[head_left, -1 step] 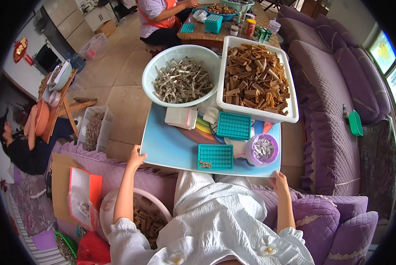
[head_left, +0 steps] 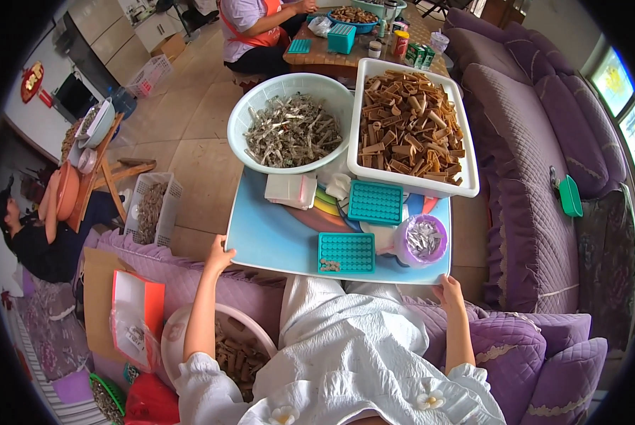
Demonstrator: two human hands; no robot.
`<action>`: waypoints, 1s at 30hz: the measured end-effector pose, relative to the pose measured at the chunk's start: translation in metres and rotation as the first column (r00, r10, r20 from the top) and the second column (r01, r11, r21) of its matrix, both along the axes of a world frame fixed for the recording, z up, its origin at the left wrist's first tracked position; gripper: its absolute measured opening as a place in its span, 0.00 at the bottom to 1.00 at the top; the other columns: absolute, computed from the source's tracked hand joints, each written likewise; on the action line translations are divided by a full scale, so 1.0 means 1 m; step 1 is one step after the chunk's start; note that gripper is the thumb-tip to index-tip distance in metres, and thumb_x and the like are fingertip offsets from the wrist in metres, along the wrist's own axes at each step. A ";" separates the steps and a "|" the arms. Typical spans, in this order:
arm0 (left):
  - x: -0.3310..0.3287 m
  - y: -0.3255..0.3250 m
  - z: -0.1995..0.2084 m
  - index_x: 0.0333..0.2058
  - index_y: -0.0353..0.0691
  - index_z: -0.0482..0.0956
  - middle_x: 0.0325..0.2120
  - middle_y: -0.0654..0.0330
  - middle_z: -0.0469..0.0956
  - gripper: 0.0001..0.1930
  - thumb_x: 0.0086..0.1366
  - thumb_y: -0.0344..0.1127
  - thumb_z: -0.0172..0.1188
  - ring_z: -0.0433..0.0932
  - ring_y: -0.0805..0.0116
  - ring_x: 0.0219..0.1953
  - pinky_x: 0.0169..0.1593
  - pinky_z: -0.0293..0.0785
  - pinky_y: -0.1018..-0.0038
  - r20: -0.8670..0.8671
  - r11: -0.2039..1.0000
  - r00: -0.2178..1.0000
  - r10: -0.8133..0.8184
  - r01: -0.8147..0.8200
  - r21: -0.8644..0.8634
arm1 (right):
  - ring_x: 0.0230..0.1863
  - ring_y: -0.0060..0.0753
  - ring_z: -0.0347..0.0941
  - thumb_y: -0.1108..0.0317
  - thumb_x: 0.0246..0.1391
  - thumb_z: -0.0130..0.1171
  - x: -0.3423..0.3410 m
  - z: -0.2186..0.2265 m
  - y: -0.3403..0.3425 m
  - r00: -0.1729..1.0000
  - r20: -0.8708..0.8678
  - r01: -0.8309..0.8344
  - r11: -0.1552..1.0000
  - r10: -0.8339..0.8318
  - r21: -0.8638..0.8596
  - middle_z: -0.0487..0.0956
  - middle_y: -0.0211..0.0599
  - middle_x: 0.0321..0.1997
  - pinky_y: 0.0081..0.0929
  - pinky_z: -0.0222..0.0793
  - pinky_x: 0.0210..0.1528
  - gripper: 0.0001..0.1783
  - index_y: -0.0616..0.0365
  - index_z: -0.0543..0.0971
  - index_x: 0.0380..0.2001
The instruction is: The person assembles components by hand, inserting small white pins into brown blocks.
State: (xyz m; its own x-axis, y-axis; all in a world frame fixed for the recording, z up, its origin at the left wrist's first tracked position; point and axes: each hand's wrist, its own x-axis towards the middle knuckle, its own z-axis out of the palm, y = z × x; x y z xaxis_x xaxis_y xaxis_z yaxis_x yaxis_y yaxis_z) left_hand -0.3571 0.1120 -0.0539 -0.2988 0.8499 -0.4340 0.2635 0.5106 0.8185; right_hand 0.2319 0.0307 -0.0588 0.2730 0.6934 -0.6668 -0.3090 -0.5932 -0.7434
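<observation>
A light blue low table (head_left: 271, 237) with a rainbow print stands in front of my knees. My left hand (head_left: 220, 255) grips its near left corner. My right hand (head_left: 448, 289) holds its near right corner. On the table lie two teal grid trays (head_left: 346, 253) (head_left: 375, 202), with a few small brown pieces in the nearer one. A purple cup (head_left: 422, 239) of small silvery bits stands next to them. Behind are a white box (head_left: 289, 190), a round white basket (head_left: 293, 131) of grey metal pieces and a white rectangular tub (head_left: 409, 127) of brown wooden pieces.
A purple quilted sofa (head_left: 530, 177) runs along the right with a green object (head_left: 569, 195) on it. A pale basin (head_left: 225, 354) of brown pieces and an orange-and-white box (head_left: 137, 312) sit at my left. One person sits at a far table (head_left: 261, 28), another on the left (head_left: 41, 234).
</observation>
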 end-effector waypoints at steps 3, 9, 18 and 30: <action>0.004 -0.006 0.006 0.42 0.39 0.61 0.25 0.54 0.72 0.21 0.48 0.24 0.55 0.73 0.67 0.24 0.24 0.70 0.74 -0.055 0.999 0.998 -0.041 0.039 -0.030 | 0.30 0.23 0.69 0.64 0.55 0.42 0.003 -0.003 -0.004 1.000 -0.004 -0.014 1.000 0.014 0.002 0.72 0.33 0.31 0.19 0.70 0.37 0.13 0.62 0.69 0.35; 0.056 -0.047 0.058 0.54 0.35 0.46 0.47 0.40 0.61 0.37 0.49 0.38 0.54 0.64 0.47 0.46 0.46 0.63 0.65 -0.580 0.940 0.749 -0.320 0.326 -0.098 | 0.31 0.24 0.70 0.64 0.54 0.42 0.012 0.010 0.003 0.997 -0.044 -0.068 0.997 0.066 -0.042 0.72 0.34 0.30 0.20 0.69 0.36 0.12 0.61 0.69 0.35; 0.126 -0.140 0.093 0.18 0.45 0.79 0.24 0.60 0.76 0.16 0.45 0.51 0.52 0.71 0.61 0.38 0.54 0.36 0.48 -0.535 0.472 0.110 -0.838 0.637 -0.609 | 0.33 0.27 0.71 0.66 0.54 0.43 0.027 0.020 0.018 0.961 -0.177 -0.236 0.962 0.211 -0.135 0.73 0.34 0.33 0.22 0.69 0.38 0.10 0.59 0.68 0.36; 0.029 -0.125 0.100 0.39 0.49 0.75 0.41 0.61 0.72 0.21 0.49 0.50 0.47 0.62 0.60 0.51 0.52 0.28 0.38 -0.204 0.233 0.128 -0.971 0.280 -0.932 | 0.30 0.24 0.69 0.66 0.55 0.42 0.036 0.028 0.027 0.956 -0.233 -0.228 0.952 0.180 -0.202 0.71 0.32 0.30 0.22 0.69 0.35 0.08 0.58 0.68 0.33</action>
State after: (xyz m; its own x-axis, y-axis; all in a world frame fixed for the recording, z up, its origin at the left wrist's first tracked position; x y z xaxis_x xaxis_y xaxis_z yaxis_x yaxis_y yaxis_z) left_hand -0.3281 -0.0129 0.0459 -0.2137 0.4606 -0.8615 0.9553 -0.0859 -0.2829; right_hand 0.2679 0.0582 -0.0311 -0.0210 0.5450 -0.8381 -0.2977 -0.8037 -0.5152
